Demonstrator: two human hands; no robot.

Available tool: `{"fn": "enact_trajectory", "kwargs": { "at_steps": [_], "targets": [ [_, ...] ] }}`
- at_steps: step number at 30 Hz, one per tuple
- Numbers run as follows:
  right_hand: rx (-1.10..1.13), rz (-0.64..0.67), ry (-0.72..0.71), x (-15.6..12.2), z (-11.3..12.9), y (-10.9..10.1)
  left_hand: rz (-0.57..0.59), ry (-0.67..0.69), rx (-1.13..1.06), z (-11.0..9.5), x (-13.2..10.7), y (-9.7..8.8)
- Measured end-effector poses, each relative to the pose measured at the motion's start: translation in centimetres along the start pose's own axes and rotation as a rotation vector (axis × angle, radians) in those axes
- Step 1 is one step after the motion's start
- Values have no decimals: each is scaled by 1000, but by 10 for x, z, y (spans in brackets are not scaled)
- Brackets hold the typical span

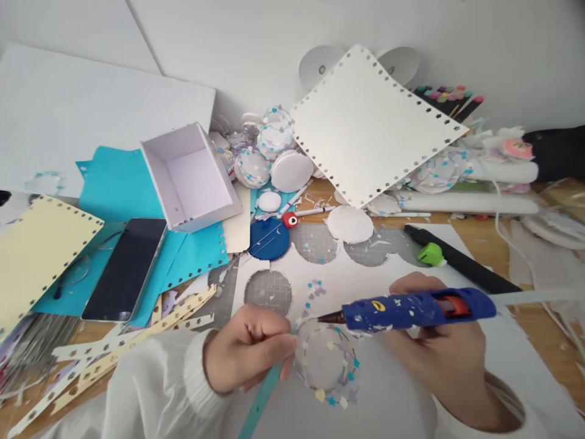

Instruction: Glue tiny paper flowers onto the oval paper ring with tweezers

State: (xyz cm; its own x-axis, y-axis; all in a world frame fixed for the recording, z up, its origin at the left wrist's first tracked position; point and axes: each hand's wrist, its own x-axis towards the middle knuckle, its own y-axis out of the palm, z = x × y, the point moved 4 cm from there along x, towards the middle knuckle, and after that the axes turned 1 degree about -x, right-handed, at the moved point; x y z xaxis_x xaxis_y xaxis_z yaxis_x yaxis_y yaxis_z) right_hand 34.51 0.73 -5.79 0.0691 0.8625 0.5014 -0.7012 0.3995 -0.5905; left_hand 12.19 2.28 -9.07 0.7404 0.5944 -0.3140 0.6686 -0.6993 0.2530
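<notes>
My right hand (450, 356) is closed around a blue hot glue gun (402, 311); a pale glue stick pokes out behind it. Its dark nozzle points left, by the upper rim of a round white paper piece (326, 360) ringed with small blue, cream and lilac paper shapes. At that piece's left edge, my left hand (256, 350) is pinched shut on a narrow teal strip-like item (260, 402), which slants down toward me. Its kind is unclear, as the fingers cover its middle. Small loose paper shapes (315, 289) lie just above the round piece.
A white open box (196, 183), a phone (125, 268) and teal paper lie left. White discs and decorated balls (276, 131) pile at the back, beside a large punched sheet (375, 128). Right are a black pen-like rod (466, 259), a green punch (431, 254) and a cord.
</notes>
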Motion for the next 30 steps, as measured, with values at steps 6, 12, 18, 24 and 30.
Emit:
{"fn": "enact_trajectory", "kwargs": {
  "at_steps": [6,12,18,24,30],
  "targets": [
    [48,59,22,-3,3,4,43,5,-3,2,-1,1],
    [92,66,27,-5,5,6,38,-35,29,1,-2,2],
    [65,73,41,-6,5,7,63,3,41,0,-2,2],
    [63,88,44,-7,3,7,60,20,31,0,-1,2],
    [64,87,27,-5,6,7,74,32,-9,0,0,4]
  ]
}}
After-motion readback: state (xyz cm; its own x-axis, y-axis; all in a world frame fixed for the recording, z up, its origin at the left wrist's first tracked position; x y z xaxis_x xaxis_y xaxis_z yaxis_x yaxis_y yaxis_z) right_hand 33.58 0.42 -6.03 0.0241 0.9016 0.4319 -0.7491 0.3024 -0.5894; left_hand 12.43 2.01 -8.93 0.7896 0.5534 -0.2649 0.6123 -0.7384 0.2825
